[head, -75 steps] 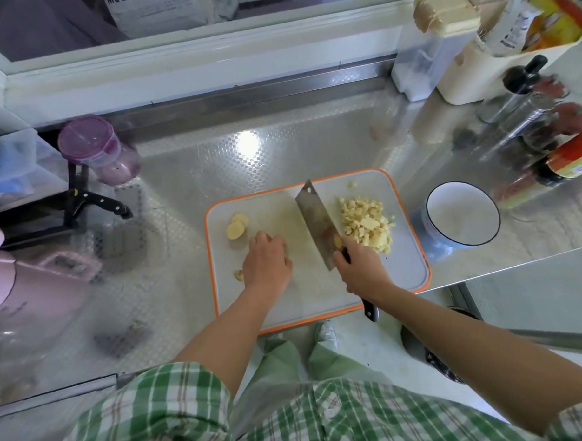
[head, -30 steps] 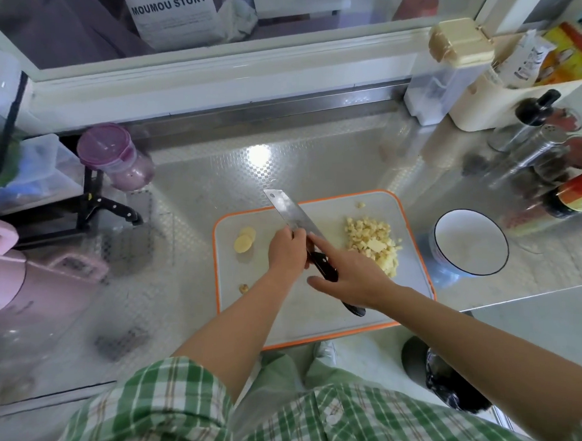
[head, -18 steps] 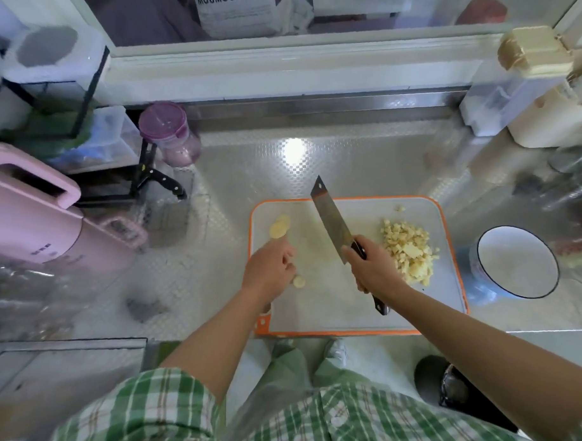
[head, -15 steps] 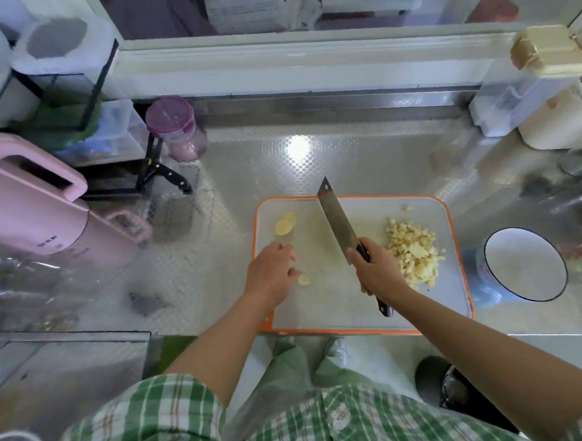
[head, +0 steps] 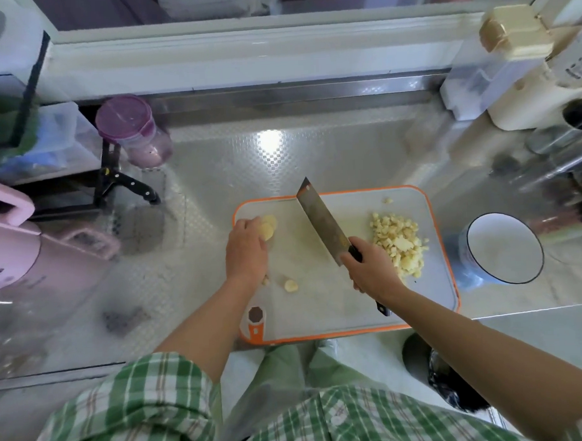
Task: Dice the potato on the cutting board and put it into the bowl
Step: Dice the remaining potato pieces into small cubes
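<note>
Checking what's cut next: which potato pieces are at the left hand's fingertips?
The round slices at the board's far-left corner, not the diced pile or loose scraps.

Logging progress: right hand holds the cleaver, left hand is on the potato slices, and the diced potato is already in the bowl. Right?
No. The head view shows the diced potato piled on the cutting board, right of the cleaver; the bowl holds none of it. The rest stands.
</note>
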Tool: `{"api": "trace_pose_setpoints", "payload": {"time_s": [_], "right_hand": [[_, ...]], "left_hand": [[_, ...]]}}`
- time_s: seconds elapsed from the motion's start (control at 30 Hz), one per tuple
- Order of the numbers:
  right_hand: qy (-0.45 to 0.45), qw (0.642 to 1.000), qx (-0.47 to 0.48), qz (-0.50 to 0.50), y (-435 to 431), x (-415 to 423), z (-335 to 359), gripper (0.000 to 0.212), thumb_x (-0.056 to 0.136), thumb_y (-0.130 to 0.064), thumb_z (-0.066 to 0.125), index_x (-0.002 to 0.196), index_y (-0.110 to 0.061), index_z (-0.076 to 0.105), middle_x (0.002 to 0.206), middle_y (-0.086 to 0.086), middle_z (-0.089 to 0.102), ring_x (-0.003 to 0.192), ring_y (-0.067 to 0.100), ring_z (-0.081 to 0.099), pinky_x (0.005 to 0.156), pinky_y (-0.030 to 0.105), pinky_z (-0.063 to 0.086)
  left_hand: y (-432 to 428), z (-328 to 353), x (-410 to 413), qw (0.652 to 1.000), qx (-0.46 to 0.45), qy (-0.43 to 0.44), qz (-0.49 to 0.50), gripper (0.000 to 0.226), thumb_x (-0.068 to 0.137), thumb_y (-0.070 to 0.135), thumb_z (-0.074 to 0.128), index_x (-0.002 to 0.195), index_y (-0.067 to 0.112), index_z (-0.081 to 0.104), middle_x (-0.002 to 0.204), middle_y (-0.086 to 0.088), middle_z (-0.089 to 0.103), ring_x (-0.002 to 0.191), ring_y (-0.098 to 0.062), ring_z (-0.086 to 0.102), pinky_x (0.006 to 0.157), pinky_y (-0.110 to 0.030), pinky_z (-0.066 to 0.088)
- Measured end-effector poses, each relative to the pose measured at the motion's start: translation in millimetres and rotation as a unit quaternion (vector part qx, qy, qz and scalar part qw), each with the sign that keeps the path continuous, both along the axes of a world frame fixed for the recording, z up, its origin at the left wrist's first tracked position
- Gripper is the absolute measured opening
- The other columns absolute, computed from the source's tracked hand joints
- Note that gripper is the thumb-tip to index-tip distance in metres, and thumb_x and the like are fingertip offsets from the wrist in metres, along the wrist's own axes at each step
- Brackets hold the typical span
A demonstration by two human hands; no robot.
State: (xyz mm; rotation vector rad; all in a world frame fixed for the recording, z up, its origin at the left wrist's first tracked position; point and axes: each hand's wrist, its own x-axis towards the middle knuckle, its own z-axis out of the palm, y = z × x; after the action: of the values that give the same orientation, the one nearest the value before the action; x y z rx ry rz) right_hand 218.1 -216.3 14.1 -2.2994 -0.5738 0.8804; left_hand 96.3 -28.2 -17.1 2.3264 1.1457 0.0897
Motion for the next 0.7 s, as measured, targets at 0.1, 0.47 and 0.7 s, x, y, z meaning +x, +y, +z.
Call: {"api": "trace_pose_setpoints", "payload": {"time_s": [0.1, 0.47, 0.7], "right_hand": [[0.014, 1.0, -0.001, -0.005, 2.6, 2.6, 0.4, 0.011, 0.091, -0.016, 0.049, 0.082, -0.012, 0.053, 0.062, 0.009, 0.057, 0.042, 0.016, 0.057, 0.041, 0.025, 0.045], [0.03, 0.999, -0.01, -0.012, 9.3, 7.6, -2.0, 0.012, 0.092, -0.019, 0.049, 0.089, -0.01, 0.056, 0.065, 0.011, 0.059, 0.049, 0.024, 0.063, 0.049, 0.038, 0.053], [0.018, 0.999, 0.014, -0.039, 2.1, 9.7, 2.3, 0.013, 0.093, -0.019, 0.05, 0.091, -0.008, 0.057, 0.069, 0.021, 0.059, 0.046, 0.018, 0.056, 0.043, 0.028, 0.046]], "left_hand": [[9.0, -2.1, 9.1, 0.999, -0.004, 0.011, -0.032, 0.04, 0.088, 0.003, 0.053, 0.127, 0.012, 0.057, 0.125, -0.013, 0.05, 0.113, -0.031, 0.051, 0.094, -0.033, 0.038], [20.8, 3.1, 12.0, 0.999, -0.025, -0.005, -0.044, 0.016, 0.082, 0.005, 0.062, 0.096, 0.011, 0.063, 0.101, -0.01, 0.059, 0.09, -0.027, 0.058, 0.081, -0.031, 0.04], [-1.9, 12.8, 27.6, 0.987, -0.01, -0.109, -0.12, 0.016, 0.077, 0.005, 0.071, 0.082, 0.016, 0.062, 0.089, 0.002, 0.046, 0.076, -0.014, 0.048, 0.062, -0.016, 0.036]]}}
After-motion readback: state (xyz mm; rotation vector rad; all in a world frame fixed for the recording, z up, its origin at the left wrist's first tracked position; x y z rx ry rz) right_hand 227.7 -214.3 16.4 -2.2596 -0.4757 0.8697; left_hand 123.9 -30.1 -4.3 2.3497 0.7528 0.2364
